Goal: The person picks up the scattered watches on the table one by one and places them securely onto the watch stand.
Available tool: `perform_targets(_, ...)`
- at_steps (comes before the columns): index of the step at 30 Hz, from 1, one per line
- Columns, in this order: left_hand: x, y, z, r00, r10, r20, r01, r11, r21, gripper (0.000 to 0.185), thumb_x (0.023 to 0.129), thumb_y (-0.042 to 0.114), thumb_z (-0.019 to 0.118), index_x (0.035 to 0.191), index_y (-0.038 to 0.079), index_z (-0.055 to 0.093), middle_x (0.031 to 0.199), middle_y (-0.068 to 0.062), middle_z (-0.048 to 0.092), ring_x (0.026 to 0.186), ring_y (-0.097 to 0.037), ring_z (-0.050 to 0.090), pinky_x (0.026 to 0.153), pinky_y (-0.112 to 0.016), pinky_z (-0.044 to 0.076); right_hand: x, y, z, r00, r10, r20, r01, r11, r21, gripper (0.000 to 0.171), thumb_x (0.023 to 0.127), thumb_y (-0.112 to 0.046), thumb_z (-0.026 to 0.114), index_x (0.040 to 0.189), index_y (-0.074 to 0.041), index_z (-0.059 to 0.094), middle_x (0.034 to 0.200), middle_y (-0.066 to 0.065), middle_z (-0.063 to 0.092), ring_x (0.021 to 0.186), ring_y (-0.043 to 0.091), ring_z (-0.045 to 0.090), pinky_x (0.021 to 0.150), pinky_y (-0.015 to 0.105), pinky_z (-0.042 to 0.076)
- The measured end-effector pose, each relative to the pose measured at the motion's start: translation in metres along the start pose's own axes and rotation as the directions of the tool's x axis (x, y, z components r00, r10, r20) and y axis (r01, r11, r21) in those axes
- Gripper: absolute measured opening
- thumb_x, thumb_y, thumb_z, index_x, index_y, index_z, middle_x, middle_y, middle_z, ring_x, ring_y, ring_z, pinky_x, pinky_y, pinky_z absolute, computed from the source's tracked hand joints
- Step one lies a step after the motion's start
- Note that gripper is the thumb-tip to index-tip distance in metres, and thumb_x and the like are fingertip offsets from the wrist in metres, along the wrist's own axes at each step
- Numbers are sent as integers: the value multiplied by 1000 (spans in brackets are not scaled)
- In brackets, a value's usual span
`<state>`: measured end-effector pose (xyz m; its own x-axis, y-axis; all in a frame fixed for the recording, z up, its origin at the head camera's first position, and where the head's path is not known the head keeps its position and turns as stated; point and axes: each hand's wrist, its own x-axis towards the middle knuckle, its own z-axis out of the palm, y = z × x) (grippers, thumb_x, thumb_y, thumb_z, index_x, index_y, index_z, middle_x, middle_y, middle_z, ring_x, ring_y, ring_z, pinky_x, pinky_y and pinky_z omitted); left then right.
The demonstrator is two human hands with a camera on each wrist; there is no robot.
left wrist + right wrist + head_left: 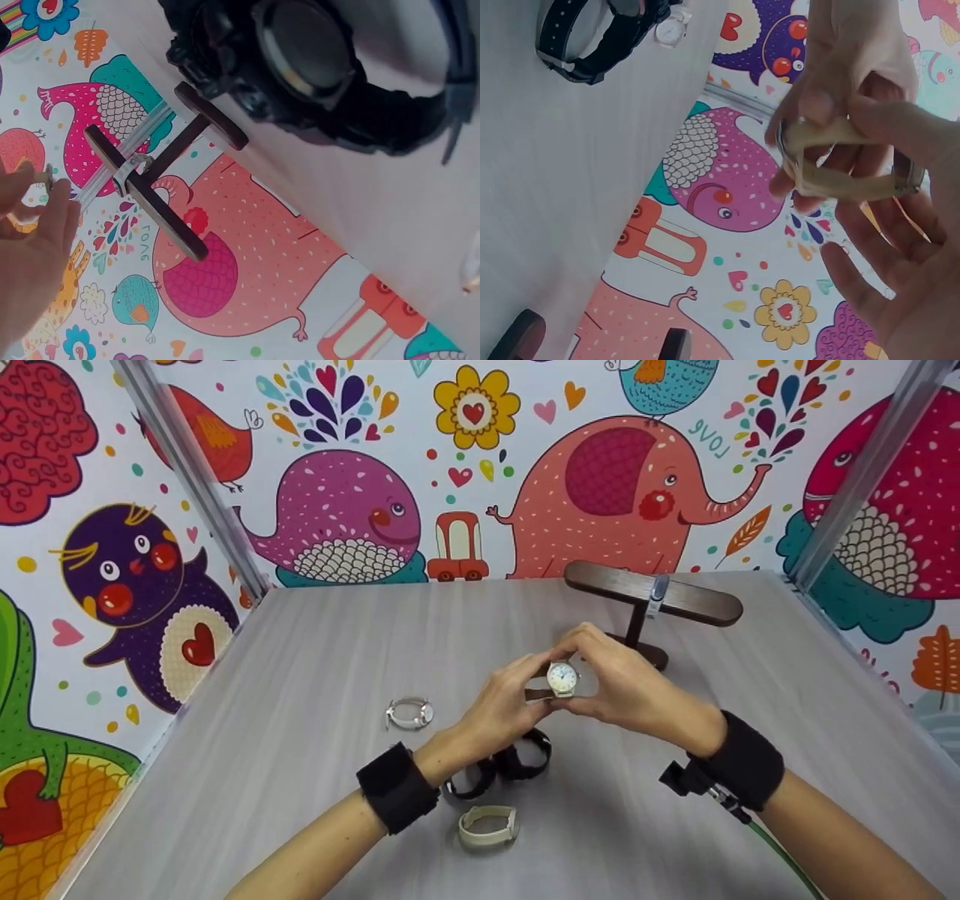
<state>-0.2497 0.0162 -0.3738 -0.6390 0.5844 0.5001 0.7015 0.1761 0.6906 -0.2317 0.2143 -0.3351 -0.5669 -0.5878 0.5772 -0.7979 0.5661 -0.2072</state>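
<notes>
Both hands, the left hand (501,706) and the right hand (626,682), pinch the white-dial watch (562,678) above the table (300,660), near the wooden stand (652,598). Probably the strap is being handled; hanging it on the stand would need a steady grip.

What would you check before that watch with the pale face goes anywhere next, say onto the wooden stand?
1. Watch held by both hands: ok; left hand and right hand pinch it above the table.
2. Dial facing up: ok.
3. Strap open or buckled: cannot tell; fingers cover it.
4. Room on the wooden stand: ok; one band hangs near its middle, and both ends of the bar are bare.
5. Way to the stand free: ok, probably; the other watches lie nearer the person.
6. Stand upright: ok.
</notes>
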Motion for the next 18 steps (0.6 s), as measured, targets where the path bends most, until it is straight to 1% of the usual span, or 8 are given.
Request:
perform_targets(3,2,1,2,999,36,-19,-37,999,-10,54,88,-8,68,139,-8,51,129,-25,61,120,-34,64,92,-22,56,-3,-2,-2,999,-17,-42,16,1000,-26,57,68,-6,92,113,-1,58,110,8,61,102,19,65,88,37,59)
perform_targets(7,3,1,2,996,79,-36,-79,997,-5,52,89,-10,65,139,-10,50,127,-25,61,120,-35,63,92,-22,56,-6,-3,-5,996,-55,-73,53,998,-19,60,67,-10,93,116,-1,59,114,8,62,106,19,64,91,38,58)
perform_targets(10,5,1,1,993,108,-39,-106,993,47,53,91,-7,66,141,-10,49,126,-24,61,118,-33,64,92,-23,57,-8,-1,-8,994,-80,-78,82,996,24,60,70,-15,92,119,-2,60,118,8,61,109,19,62,95,29,55)
perform_targets(13,6,1,1,991,128,-30,-124,987,98,56,91,-5,66,143,-11,45,126,-23,62,118,-32,64,94,-26,57,-11,2,-10,992,-98,-76,104,992,75,57,76,-21,89,122,-2,61,120,10,60,111,20,61,102,17,48)
perform_targets(15,8,1,1,991,134,-14,-132,986,97,56,92,-6,65,144,-12,44,126,-23,61,119,-32,64,94,-26,57,-13,4,-12,992,-107,-74,113,989,94,55,79,-23,87,123,-2,62,121,10,60,113,20,61,106,12,43)
perform_targets(18,10,3,3,989,145,11,-146,987,70,57,93,-7,63,145,-13,41,127,-25,59,121,-33,63,95,-25,56,-17,7,-14,987,-136,-85,144,985,91,55,77,-21,88,123,-2,64,121,11,62,114,22,61,107,11,41)
